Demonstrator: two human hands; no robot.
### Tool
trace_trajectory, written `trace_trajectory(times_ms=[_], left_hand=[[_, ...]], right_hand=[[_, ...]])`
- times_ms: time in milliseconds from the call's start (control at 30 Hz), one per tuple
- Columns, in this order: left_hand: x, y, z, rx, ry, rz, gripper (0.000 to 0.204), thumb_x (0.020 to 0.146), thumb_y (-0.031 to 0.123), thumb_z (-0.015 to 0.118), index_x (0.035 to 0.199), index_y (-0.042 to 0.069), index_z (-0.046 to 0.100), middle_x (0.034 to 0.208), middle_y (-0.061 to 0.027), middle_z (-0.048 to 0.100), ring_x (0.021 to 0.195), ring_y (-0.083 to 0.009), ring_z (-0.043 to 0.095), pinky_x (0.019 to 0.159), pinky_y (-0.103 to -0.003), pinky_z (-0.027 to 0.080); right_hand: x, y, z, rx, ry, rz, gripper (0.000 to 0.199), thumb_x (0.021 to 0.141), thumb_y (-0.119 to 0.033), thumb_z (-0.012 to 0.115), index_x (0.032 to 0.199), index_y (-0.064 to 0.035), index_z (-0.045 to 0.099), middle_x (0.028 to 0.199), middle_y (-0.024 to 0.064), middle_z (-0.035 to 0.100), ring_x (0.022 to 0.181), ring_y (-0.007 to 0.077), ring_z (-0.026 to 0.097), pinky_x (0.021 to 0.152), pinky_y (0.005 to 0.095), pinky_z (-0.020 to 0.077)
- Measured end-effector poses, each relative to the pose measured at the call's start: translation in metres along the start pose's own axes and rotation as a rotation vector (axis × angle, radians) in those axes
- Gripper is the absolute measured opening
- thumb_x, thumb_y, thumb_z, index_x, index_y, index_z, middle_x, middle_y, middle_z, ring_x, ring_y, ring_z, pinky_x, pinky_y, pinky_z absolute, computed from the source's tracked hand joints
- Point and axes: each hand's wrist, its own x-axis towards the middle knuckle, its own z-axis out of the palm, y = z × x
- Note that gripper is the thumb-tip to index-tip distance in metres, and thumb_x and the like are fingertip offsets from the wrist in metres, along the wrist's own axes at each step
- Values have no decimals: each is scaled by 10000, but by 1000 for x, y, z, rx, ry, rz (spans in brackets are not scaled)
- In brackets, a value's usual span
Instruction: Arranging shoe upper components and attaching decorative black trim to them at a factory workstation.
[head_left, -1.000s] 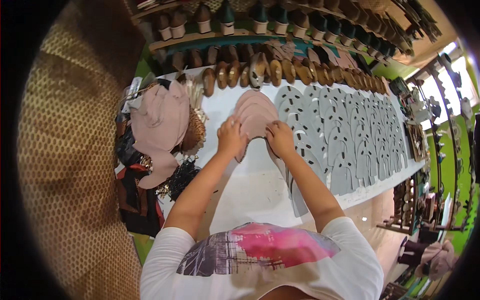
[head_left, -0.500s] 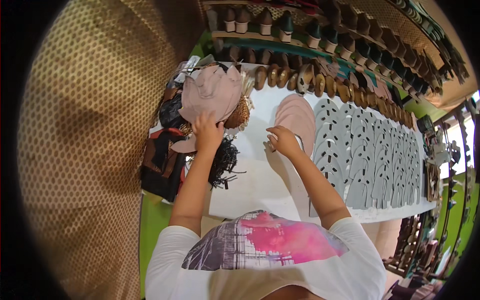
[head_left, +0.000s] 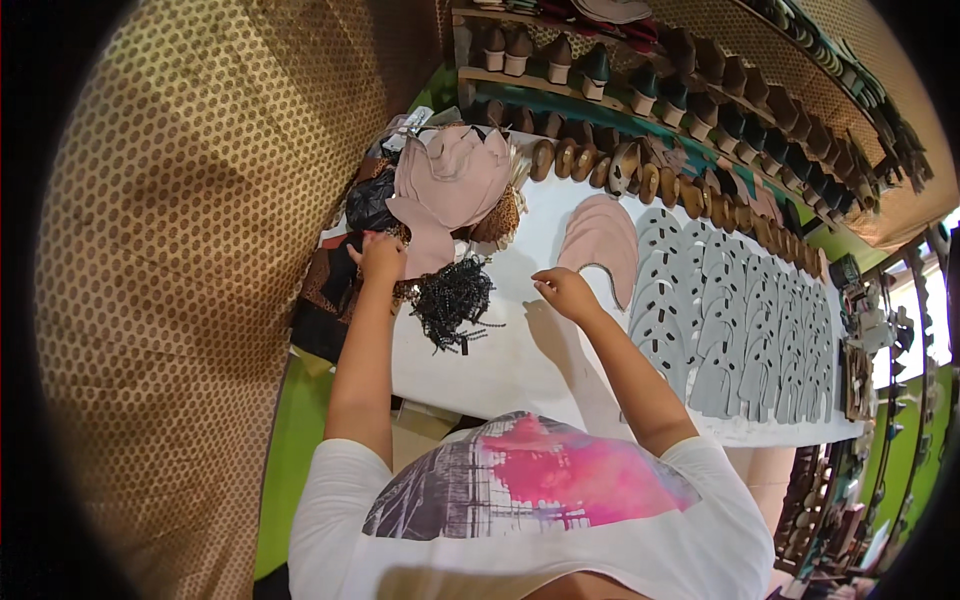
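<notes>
My left hand (head_left: 382, 258) is low over the dark goods at the table's left, fingers spread. Its inner side meets the edge of a loose curved pink leather-like piece (head_left: 428, 243); what lies beneath the fingers is hidden. Above them rests a pile of pink cut pieces (head_left: 455, 178). A bundle of black beaded strands (head_left: 455, 305) lies nearer to me. My right hand (head_left: 565, 293) hovers above the white table (head_left: 480, 375), fingers loosely bent and a little apart, nothing visible in them. Just beyond it sits a fanned stack of curved pink pieces (head_left: 600, 240).
Rows of overlapping grey cut pieces (head_left: 715, 320) with dark marks cover the table's right side. Brown shoe forms (head_left: 650, 183) line the back edge. Shelves behind carry heeled shoes (head_left: 645, 92). A patterned gold curtain (head_left: 200, 250) hangs at the left, beside dark folded material (head_left: 322, 325).
My left hand has slid left off the pink pile. The loose pink piece has shifted and now lies to the hand's right. My right hand's fingers have drawn closer together. The view has shifted slightly.
</notes>
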Motion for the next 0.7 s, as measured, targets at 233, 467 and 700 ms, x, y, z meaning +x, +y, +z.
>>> trace_trajectory(times_ms=[233, 467, 700], left_hand=[[-7, -3, -8, 100, -188, 121, 137, 708, 283, 661, 835, 237, 682, 1062, 25, 584, 1170, -226, 427, 995, -678, 85], [-20, -16, -4, 4, 158, 279, 87, 741, 242, 645, 802, 197, 687, 816, -40, 640, 847, -243, 599, 1017, -603, 167], [-41, 34, -43, -407, 83, 106, 202, 770, 278, 641, 923, 154, 685, 829, -68, 657, 834, -225, 610, 856, -374, 427]], right_hand=[[-17, 3, 6, 45, 11, 18, 227, 828, -218, 575, 977, -73, 665, 862, 121, 654, 754, 239, 616, 692, 336, 483], [-31, -4, 16, 54, -10, 20, 233, 831, -229, 575, 985, -78, 664, 859, 118, 657, 744, 227, 616, 689, 330, 484], [-35, -19, 12, 169, -70, 20, 278, 854, -280, 567, 1001, -61, 657, 876, 110, 660, 767, 209, 617, 713, 327, 480]])
